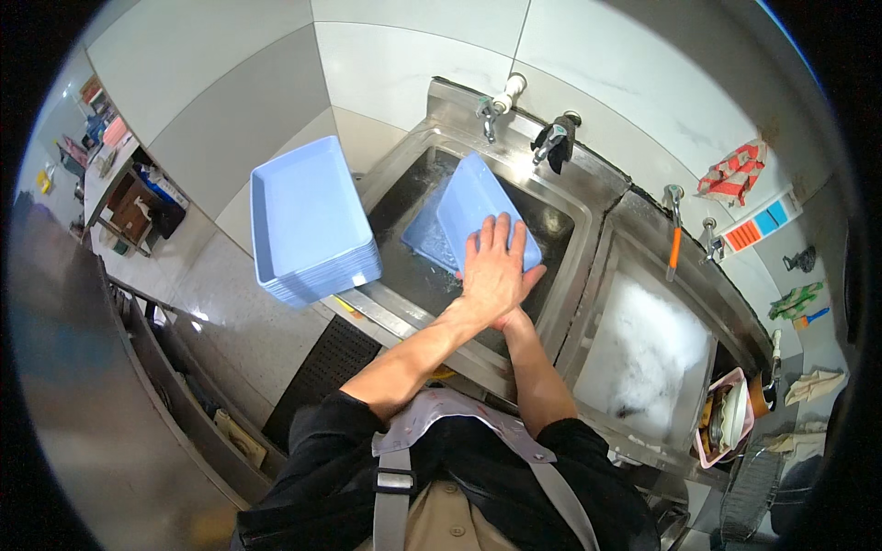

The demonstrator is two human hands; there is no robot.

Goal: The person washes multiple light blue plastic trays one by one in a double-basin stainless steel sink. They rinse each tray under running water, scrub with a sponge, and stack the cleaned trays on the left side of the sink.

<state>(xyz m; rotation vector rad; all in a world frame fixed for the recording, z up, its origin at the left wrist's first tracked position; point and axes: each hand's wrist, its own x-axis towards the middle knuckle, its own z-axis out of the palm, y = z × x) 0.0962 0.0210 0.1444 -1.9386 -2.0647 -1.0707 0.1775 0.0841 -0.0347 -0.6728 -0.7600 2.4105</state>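
Observation:
A rectangular light-blue plastic tray is tilted over the left basin of the steel sink. My left hand lies flat against the tray's near end, fingers stretched towards its far end. Below it, my right hand supports the tray from underneath; the tray and my left hand hide most of its fingers. Another blue tray lies in the water beneath, partly covered by the upper one. At the basin's left edge stands a tall stack of matching blue trays.
White foam fills much of the right basin. Taps project from the tiled wall, one wrapped in dark cloth. A pink basket of items sits at the far right. Left of me is a steel cabinet; a black mat covers the floor.

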